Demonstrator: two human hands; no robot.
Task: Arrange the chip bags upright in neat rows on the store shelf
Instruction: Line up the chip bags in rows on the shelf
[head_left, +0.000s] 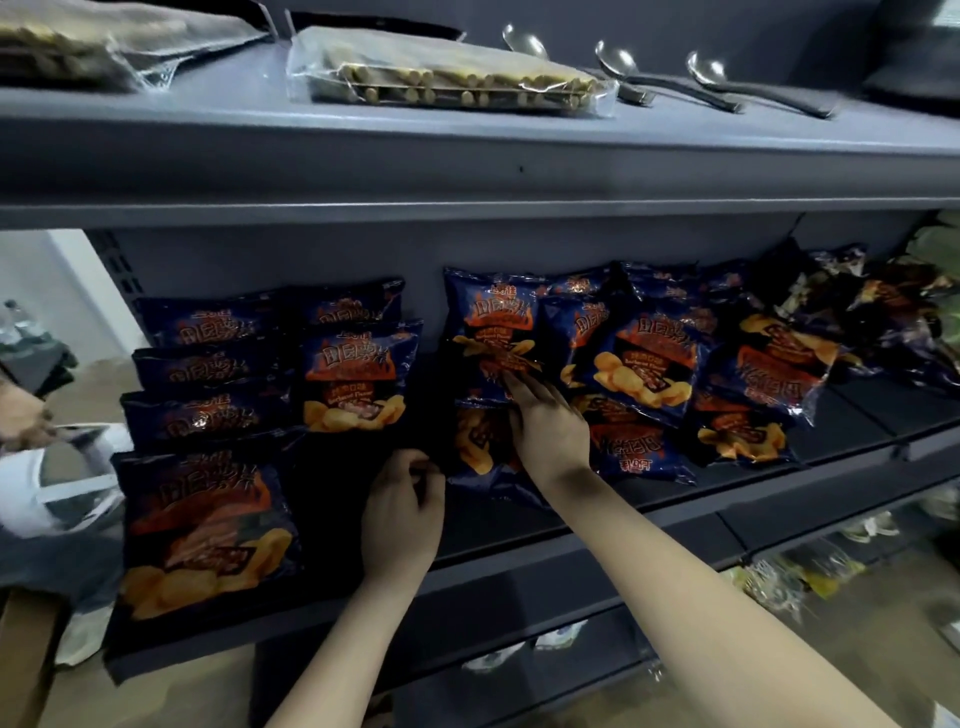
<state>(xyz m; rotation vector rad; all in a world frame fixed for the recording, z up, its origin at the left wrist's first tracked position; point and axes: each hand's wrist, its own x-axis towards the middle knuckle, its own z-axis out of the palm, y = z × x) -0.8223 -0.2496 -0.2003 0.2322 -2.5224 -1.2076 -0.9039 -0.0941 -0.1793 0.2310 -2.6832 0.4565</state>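
Dark blue chip bags with orange flames fill the grey shelf (519, 566). At the left, several stand upright in a row behind one front bag (202, 525). Beside them stand two more bags (358, 374). To the right, a loose pile of bags (644, 364) leans and lies, some upside down. My right hand (545, 426) lies with straight fingers on a bag (493, 343) standing at the pile's left side. My left hand (402, 512) has curled fingers at the edge of a flat-lying bag (480, 441); whether it pinches that bag is unclear.
The upper shelf (467, 156) carries packs of wafer sticks (447, 78) and three metal spoons (660, 73). Another person's hand (21, 415) and white packaging (57, 473) show at the left edge. Lower shelves hold wrapped goods (795, 577).
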